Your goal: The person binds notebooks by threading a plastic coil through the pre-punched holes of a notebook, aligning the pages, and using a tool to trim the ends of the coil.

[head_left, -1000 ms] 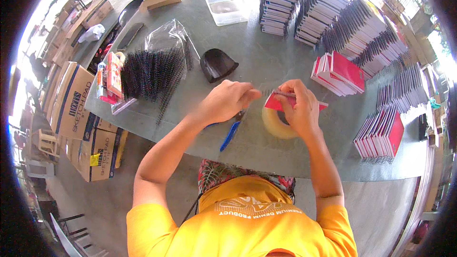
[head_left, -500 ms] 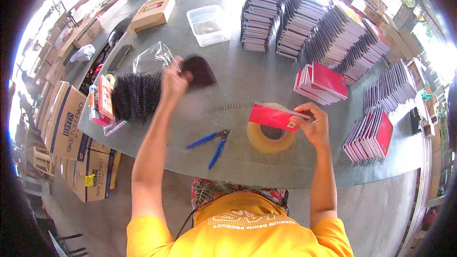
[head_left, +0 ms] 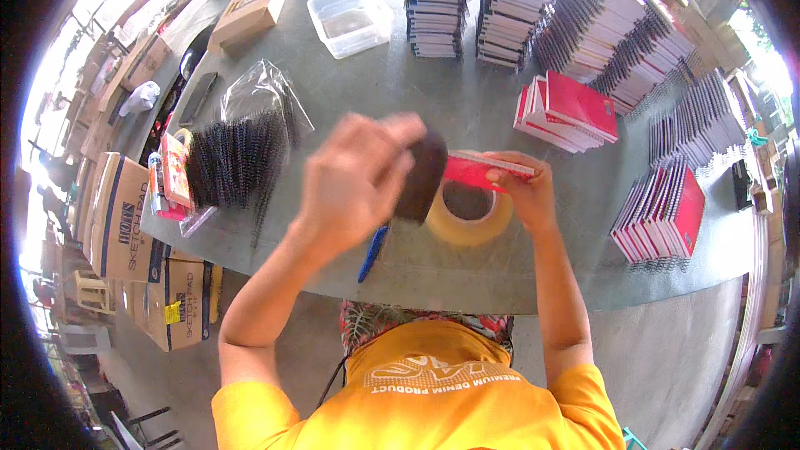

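My left hand [head_left: 358, 175], smeared by motion, grips a flat black pad-like thing [head_left: 423, 177] with a rounded end. I cannot tell its exact kind. That black thing is against or just in front of the left end of a small red notebook [head_left: 468, 171]. The notebook is held at its other end by my right hand [head_left: 527, 190], thumb on the cover. Beneath it lies a wide roll of clear tape [head_left: 473, 232]. Blue-handled pliers [head_left: 374, 253] are partly hidden behind my left wrist. The notebook's spiral coil is hidden now.
A pile of black spiral coils [head_left: 233, 158] lies left, by a clear plastic bag [head_left: 254, 92]. Behind are a clear tub [head_left: 348, 21] and a cardboard box [head_left: 250, 10]. Red notebooks [head_left: 579, 108] and tall notebook stacks [head_left: 435, 12] stand right and far right.
My left hand has swung right with the black thing, from beside the coil pile to the notebook's left end. My right hand has shifted slightly, still holding the notebook.
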